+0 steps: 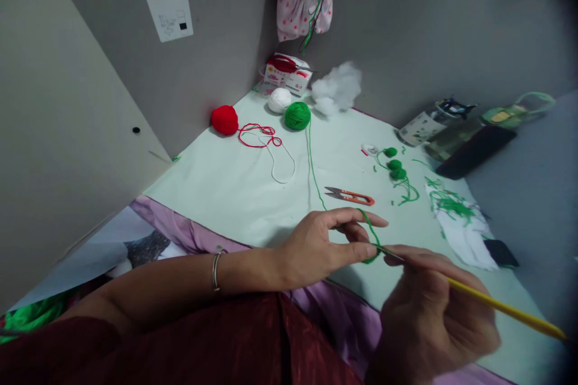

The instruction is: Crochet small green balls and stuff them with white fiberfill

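My left hand [323, 246] pinches a small green crochet piece [372, 254] between thumb and fingers, with green yarn [311, 162] looped over the forefinger and running back to a green yarn ball [297, 115]. My right hand [433, 313] is closed around a yellow crochet hook [506, 308], whose tip meets the green piece. A silver bangle sits on my left wrist.
On the pale green sheet [226, 186] lie orange thread snips [350, 195], a red yarn ball [224, 119], a white yarn ball [279, 99], white stuffing [338, 88], small green crocheted balls [395, 165] and green yarn scraps [451, 203]. A patterned bag [303, 0] hangs on the wall.
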A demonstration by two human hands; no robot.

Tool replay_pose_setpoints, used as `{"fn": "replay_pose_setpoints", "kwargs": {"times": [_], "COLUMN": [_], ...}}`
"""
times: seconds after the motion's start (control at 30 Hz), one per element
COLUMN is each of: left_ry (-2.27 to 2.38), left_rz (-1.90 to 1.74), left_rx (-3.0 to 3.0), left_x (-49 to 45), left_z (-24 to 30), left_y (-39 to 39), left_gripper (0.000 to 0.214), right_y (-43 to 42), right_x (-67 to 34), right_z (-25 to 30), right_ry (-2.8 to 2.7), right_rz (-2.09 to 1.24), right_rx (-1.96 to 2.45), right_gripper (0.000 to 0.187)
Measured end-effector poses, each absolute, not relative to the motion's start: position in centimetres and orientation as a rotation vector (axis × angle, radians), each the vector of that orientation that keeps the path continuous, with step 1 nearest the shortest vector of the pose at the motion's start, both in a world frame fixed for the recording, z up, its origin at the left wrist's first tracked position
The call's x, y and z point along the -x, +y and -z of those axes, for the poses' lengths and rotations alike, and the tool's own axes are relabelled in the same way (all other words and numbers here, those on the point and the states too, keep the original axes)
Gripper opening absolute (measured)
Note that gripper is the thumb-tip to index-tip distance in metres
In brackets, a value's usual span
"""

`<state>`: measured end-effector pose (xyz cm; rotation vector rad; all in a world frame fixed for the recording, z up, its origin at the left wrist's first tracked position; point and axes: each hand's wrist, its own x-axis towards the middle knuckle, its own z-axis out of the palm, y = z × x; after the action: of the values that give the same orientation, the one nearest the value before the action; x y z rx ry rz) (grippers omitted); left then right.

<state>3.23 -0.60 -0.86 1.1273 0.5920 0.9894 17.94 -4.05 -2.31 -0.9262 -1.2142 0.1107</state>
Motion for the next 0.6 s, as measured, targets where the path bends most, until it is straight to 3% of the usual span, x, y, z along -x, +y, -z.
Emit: {"fn": "replay_pose_setpoints", "kwargs": {"times": [0.6], "left_ry": [0.58], "left_rz": [-0.953], "left_rx": [-1.119], "left_x": [-3.15], "left_z": [0.56], "left_y": [-0.82], "left_gripper": [0.037], "right_y": [-4.49], "right_x": [-18.3], "right_z": [2.09], "right_ry": [-1.18], "right_rz": [-0.218], "right_rx": [0.961], "right_gripper": [0.01]}}
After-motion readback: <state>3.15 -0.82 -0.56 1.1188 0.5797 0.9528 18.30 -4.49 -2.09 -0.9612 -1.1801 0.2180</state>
